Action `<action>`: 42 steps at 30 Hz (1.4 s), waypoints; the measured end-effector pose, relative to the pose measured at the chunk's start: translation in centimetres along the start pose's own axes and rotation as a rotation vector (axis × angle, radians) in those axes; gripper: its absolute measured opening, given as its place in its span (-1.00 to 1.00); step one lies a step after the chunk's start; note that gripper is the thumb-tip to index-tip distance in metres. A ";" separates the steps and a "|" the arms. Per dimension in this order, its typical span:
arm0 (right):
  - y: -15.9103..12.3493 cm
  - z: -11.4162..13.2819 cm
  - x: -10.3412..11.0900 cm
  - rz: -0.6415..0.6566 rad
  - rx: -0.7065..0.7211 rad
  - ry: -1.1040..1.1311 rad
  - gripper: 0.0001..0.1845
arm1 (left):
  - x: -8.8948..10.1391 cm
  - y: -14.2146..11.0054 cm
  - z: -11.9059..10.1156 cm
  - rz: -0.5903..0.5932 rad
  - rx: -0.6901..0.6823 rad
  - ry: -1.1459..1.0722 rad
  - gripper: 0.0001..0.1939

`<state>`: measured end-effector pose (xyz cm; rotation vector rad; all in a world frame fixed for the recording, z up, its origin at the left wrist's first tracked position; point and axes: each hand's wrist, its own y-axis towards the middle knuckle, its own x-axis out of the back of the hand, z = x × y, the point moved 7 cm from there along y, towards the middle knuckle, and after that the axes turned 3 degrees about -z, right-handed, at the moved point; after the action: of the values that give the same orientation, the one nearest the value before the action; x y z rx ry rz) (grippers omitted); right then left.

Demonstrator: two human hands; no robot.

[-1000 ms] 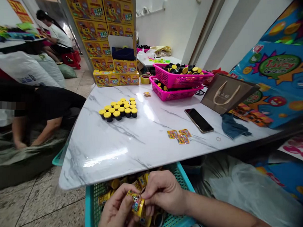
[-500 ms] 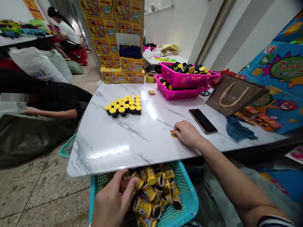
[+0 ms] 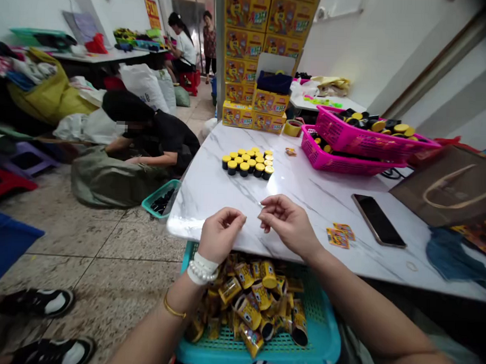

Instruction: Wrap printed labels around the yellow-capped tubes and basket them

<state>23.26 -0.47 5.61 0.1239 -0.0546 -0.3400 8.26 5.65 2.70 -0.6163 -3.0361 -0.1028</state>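
My left hand point(image 3: 221, 235), with a pearl bracelet at the wrist, is above the table's front edge, thumb and fingers pinched together. What it holds, if anything, cannot be made out. Facing it, my right hand point(image 3: 285, 221) has its fingers curled in, a tiny pale speck at the fingertips too small to name. Beneath both hands sits a turquoise basket point(image 3: 321, 333) of yellow printed film-wrapped pieces point(image 3: 248, 309), some with dark ends. Small yellow packets point(image 3: 340, 236) lie to the right of my right hand. Black tubs with yellow lids point(image 3: 247, 163) stand grouped behind the hands.
Stacked pink baskets point(image 3: 347, 159) of black and yellow tubs stand at the back right. A phone point(image 3: 378, 219), a paper bag point(image 3: 446, 184) and a blue cloth point(image 3: 455, 264) lie rightward. Yellow boxes point(image 3: 237, 115) rise at the back. A person point(image 3: 160, 139) crouches left over a sack.
My left hand has risen out of the basket to above the table edge. My right hand has left the yellow packets and come toward the left one. The view has swung left.
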 end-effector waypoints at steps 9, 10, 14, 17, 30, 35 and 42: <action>-8.2 0.2 4.8 -0.053 0.042 -0.406 -0.93 | 1.4 -5.5 1.4 0.150 -0.175 0.216 -0.84; -9.7 0.0 5.1 -0.022 0.051 -0.492 -0.94 | 1.5 -6.0 2.0 0.161 -0.157 0.221 -0.84; -15.3 -2.5 5.7 0.138 0.079 -0.762 -0.92 | 1.7 -7.0 4.2 0.166 -0.022 0.201 -0.80; -18.3 -4.5 5.5 0.267 0.105 -0.892 -0.85 | 1.4 -7.2 4.3 0.162 0.000 0.223 -0.80; -16.6 -5.1 2.6 0.438 0.040 -0.867 -0.81 | -0.7 -9.0 3.1 0.255 -0.070 0.241 -0.83; -9.4 0.0 3.8 0.198 -0.019 -0.473 -0.86 | -1.2 -6.8 1.6 0.232 0.037 0.043 -0.80; 0.5 -0.3 -2.0 0.338 -0.181 -0.136 -0.61 | -0.4 -1.3 -0.2 0.113 0.120 -0.181 -0.68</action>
<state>21.51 0.69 5.35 -0.0883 -0.1761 -0.0142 8.10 4.32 2.77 -0.8273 -3.1386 0.1451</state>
